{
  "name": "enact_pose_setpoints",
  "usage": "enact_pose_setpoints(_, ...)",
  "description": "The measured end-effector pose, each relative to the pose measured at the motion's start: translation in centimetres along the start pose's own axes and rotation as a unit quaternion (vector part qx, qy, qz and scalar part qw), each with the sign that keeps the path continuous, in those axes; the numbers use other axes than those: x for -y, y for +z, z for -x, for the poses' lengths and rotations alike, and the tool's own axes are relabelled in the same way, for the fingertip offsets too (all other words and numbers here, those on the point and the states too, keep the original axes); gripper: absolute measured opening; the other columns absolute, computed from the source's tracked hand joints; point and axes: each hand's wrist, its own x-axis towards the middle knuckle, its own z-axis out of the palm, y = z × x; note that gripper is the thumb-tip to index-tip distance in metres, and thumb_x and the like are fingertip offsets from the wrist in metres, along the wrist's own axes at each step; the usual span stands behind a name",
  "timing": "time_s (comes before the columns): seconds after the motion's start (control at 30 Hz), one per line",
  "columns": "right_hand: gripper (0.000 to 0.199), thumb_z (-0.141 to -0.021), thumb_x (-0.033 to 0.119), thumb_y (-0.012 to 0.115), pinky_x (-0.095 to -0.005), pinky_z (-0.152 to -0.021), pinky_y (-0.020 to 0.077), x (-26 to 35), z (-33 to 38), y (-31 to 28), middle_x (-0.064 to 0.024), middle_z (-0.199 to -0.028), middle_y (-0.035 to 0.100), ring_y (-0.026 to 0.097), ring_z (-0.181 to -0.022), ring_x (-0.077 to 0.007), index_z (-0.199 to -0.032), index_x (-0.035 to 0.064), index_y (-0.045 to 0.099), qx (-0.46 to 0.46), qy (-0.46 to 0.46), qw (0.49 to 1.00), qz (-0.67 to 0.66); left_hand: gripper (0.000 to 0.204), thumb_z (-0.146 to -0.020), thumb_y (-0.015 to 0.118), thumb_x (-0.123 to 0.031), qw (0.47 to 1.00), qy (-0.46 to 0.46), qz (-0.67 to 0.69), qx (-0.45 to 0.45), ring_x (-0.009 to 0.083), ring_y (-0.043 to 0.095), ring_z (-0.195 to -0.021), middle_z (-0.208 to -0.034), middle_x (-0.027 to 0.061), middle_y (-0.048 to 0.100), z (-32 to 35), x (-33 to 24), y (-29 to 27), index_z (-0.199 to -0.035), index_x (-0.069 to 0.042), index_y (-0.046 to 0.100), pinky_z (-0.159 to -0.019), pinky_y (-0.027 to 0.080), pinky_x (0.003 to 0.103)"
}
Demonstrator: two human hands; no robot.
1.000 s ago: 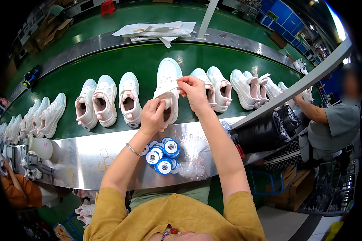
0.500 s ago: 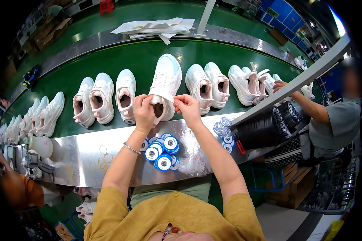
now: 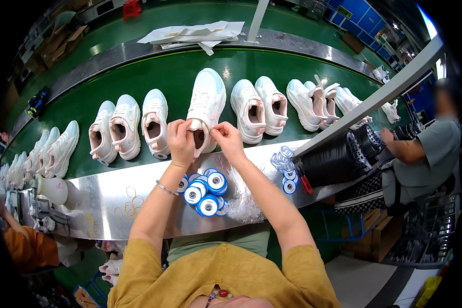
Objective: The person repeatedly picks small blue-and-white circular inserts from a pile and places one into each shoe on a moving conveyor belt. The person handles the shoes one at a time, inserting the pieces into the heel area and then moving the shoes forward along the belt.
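Note:
A white sneaker (image 3: 206,97) with a pale blue toe and pink lining stands in front of me, toe pointing away, heel at the metal ledge. My left hand (image 3: 180,141) is closed at the left of its opening, thumb and fingers pinching near the tongue. At the right edge of the collar, my right hand (image 3: 228,139) is closed in a pinch. A small white flap (image 3: 195,124) shows at the tongue beside my left fingertips. On the ledge between my forearms lie a pile of blue-rimmed round tags (image 3: 208,207) and a bundle of clear plastic strands (image 3: 244,200).
Matching sneakers (image 3: 249,110) line the green belt (image 3: 185,66) on both sides. Yellow rubber bands (image 3: 130,203) lie on the metal ledge (image 3: 105,190). Red-handled pliers (image 3: 305,182) and more tags sit by a slanted post (image 3: 380,95). A co-worker (image 3: 431,154) sits at the right.
The white strip stretched between my hands across the tongue now shows only as a small flap. My right hand has moved slightly left, to the collar. The co-worker's hand has drawn back from the shoes.

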Motion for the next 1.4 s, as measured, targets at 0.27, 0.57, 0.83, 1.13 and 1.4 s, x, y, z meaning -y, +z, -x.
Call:
enact_pose_setpoints(0.27, 0.012, -0.08, 0.008, 0.063, -0.0226, -0.054, 0.0422, 4.6, 1.4, -9.4, -0.0022, -0.065, 0.061, 0.053, -0.06, -0.0065, -0.082, -0.0027, 0.066, 0.01, 0.014, 0.998, 0.062, 0.006, -0.081, 0.059, -0.004, 0.992, -0.08, 0.034, 0.089, 0.0312, 0.055, -0.082, -0.084, 0.0139, 0.057, -1.5, -0.9, 1.5, -0.086, 0.0, 0.059, -0.071, 0.046, 0.039)
enact_pose_setpoints(0.57, 0.028, -0.078, 0.027, 0.063, -0.0368, -0.067, 0.049, 1.2, 4.4, -13.7, -0.0149, -0.074, 0.066, 0.064, -0.07, -0.029, -0.083, -0.0002, 0.067, 0.081, 0.08, 0.946, 0.302, 0.008, -0.081, 0.06, 0.003, 0.985, -0.11, 0.11, 0.068, 0.0282, 0.057, -0.074, -0.081, 0.0137, 0.056, -0.6, -7.1, -2.3, -0.088, 0.002, 0.057, -0.067, 0.046, 0.034)
enact_pose_setpoints(0.83, 0.032, -0.074, 0.032, 0.068, -0.0391, -0.072, 0.0492, 0.4, 4.7, -13.8, -0.0186, -0.082, 0.066, 0.064, -0.078, -0.0331, -0.08, 0.0005, 0.066, 0.082, 0.137, 0.923, 0.35, 0.018, -0.077, 0.061, 0.004, 0.964, -0.078, 0.138, 0.213, 0.0341, 0.057, -0.085, -0.091, 0.0171, 0.059, 4.7, -13.9, -3.4, -0.095, 0.002, 0.056, -0.074, 0.047, 0.039)
enact_pose_setpoints(1.13, 0.021, -0.079, 0.019, 0.067, -0.0336, -0.064, 0.0462, 0.6, 6.3, -13.4, -0.0119, -0.075, 0.06, 0.058, -0.068, -0.0223, -0.078, -0.0016, 0.06, 0.027, 0.034, 0.977, 0.209, 0.056, -0.082, 0.064, -0.022, 0.908, 0.039, 0.058, 0.412, 0.0434, 0.037, -0.126, -0.132, 0.0304, 0.04, 9.3, -18.4, -1.3, -0.125, 0.007, 0.045, -0.104, 0.032, 0.047)
enact_pose_setpoints(1.4, 0.014, -0.084, 0.009, 0.062, -0.0269, -0.061, 0.0431, -0.9, 3.3, -16.6, -0.0043, -0.072, 0.059, 0.05, -0.064, -0.0118, -0.076, 0.0016, 0.054, -0.203, -0.05, 0.975, 0.08, 0.063, -0.083, 0.062, -0.028, 0.896, 0.05, 0.027, 0.44, 0.044, 0.035, -0.128, -0.134, 0.0327, 0.037, 12.2, -19.0, -0.4, -0.124, 0.015, 0.042, -0.105, 0.031, 0.046)
